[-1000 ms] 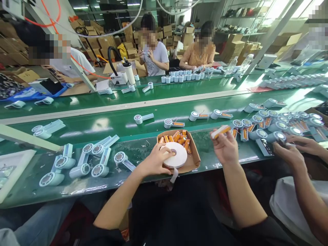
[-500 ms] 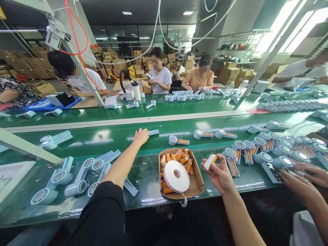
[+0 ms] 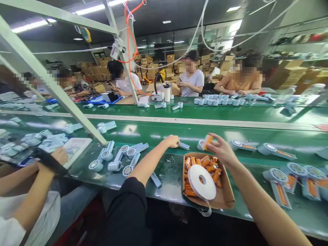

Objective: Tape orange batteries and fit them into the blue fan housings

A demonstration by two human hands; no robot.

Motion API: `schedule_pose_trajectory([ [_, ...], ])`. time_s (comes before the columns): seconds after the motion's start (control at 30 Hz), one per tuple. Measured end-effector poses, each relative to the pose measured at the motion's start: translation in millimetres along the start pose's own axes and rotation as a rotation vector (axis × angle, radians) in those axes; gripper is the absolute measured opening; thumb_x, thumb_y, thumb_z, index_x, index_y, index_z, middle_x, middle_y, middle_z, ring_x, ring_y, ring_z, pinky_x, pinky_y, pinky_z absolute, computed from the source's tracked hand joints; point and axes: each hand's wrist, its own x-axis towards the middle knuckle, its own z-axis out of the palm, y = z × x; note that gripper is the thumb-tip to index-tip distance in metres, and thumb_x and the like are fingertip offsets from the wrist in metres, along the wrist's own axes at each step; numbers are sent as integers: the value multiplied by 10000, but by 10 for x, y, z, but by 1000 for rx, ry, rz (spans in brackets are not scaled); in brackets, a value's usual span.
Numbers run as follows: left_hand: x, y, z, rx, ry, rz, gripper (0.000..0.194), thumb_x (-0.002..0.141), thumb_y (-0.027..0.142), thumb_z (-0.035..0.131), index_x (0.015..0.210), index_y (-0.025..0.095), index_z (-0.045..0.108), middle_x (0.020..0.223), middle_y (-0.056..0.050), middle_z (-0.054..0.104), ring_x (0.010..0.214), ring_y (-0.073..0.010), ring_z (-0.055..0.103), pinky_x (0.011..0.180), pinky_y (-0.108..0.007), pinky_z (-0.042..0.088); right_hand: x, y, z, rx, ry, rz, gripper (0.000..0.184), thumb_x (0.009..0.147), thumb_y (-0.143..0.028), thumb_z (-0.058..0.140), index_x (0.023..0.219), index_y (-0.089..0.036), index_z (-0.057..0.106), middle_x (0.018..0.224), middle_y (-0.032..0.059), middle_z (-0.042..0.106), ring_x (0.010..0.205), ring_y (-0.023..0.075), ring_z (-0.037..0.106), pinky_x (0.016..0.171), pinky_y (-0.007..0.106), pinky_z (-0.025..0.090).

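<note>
My left hand (image 3: 172, 141) reaches over the green belt, fingers closed around a light-blue handheld fan housing; its open trough-shaped handle (image 3: 183, 146) sticks out to the right. My right hand (image 3: 222, 150) pinches an orange battery (image 3: 209, 140) with a white strip on it, above the cardboard box. Behind that battery a round fan head (image 3: 200, 145) is partly hidden. Inside the cardboard box (image 3: 228, 198) lie several orange batteries (image 3: 189, 193), and a roll of white tape (image 3: 194, 179) rests on them, its loose end hanging over the front edge.
Several fan housings (image 3: 118, 164) lie to the left on the bench; others with orange batteries fitted (image 3: 280, 191) lie to the right. A co-worker's hands (image 3: 60, 156) are at the far left by a white tray (image 3: 78, 147). A slanted metal post (image 3: 74, 102) rises at left.
My left hand left the tape roll and closed on a fan housing on the belt. My right hand brought the battery leftward over the box. The view has swung left.
</note>
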Motion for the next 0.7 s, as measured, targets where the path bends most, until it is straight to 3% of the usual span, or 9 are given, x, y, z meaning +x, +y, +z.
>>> schedule_pose_trajectory([
  [0.1,25,36,-71,-12,-33,15,308,1017,397,668,1239,184,683,1302,-99,678,1153,-241,669,1008,-474,582,386,32,397,-663,-144,-43,556,939,-370,660,1455,-204,534,969,37,836,727,184,736,737,336,604],
  [0.17,48,50,-98,-17,-30,13,317,1022,404,658,1250,185,678,1301,-101,678,1143,-239,673,1000,-472,587,580,92,537,-831,-169,-30,519,951,-289,630,1460,-219,557,967,23,838,768,183,734,778,312,577],
  [0.37,80,120,-76,-54,31,-50,345,1025,411,653,1289,188,659,1316,-107,668,1137,-237,675,985,-467,594,724,286,596,-1147,-314,-23,516,946,-232,675,1451,-291,589,992,18,832,945,239,757,813,284,518],
  [0.53,129,176,-34,-85,78,-107,370,1023,414,656,1315,186,646,1324,-109,662,1138,-242,675,977,-469,598,719,376,557,-1399,-416,-24,449,978,-320,688,1418,-276,609,1167,107,803,1054,296,749,830,299,506],
  [0.7,184,235,7,-92,110,-139,389,1021,414,659,1335,186,635,1336,-112,655,1146,-247,673,977,-474,599,769,348,615,-1520,-513,-74,363,1071,-422,537,1393,-295,645,1270,110,772,1146,288,728,897,317,522],
])
